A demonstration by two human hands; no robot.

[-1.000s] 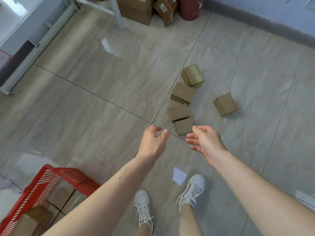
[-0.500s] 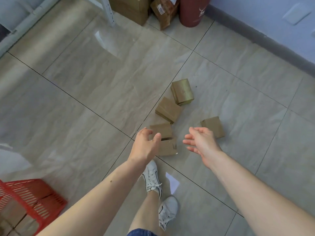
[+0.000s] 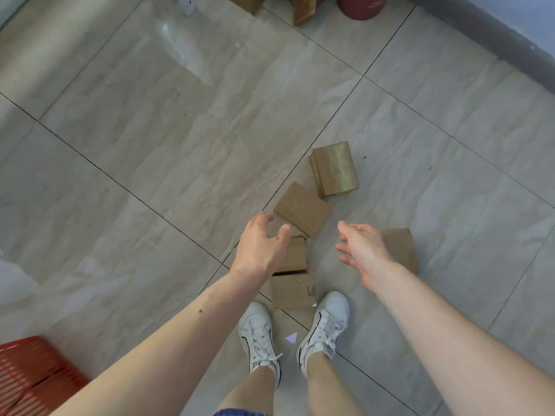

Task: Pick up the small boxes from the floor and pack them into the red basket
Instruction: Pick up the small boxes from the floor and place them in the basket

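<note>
Several small brown cardboard boxes lie on the tiled floor just ahead of my feet. The farthest box [image 3: 335,169] has shiny tape on top. A second box [image 3: 301,208] lies below it. My left hand [image 3: 260,246] hovers, fingers spread and empty, over a third box [image 3: 294,256], partly hiding it. A fourth box [image 3: 292,291] lies at my shoe tips. My right hand [image 3: 363,250] is open and empty, partly covering a fifth box [image 3: 402,247] on the right. A corner of the red basket [image 3: 27,376] shows at the bottom left.
My two white sneakers [image 3: 259,337] stand just behind the boxes. Larger cardboard boxes [image 3: 303,9] and a dark red bin [image 3: 363,7] sit at the far wall. A grey skirting [image 3: 486,40] runs along the right. A small paper scrap [image 3: 291,337] lies between my shoes.
I have stepped closer, so the boxes now lie right at my feet. Both hands have stayed open and come lower over the boxes. The basket has slid further towards the bottom left corner.
</note>
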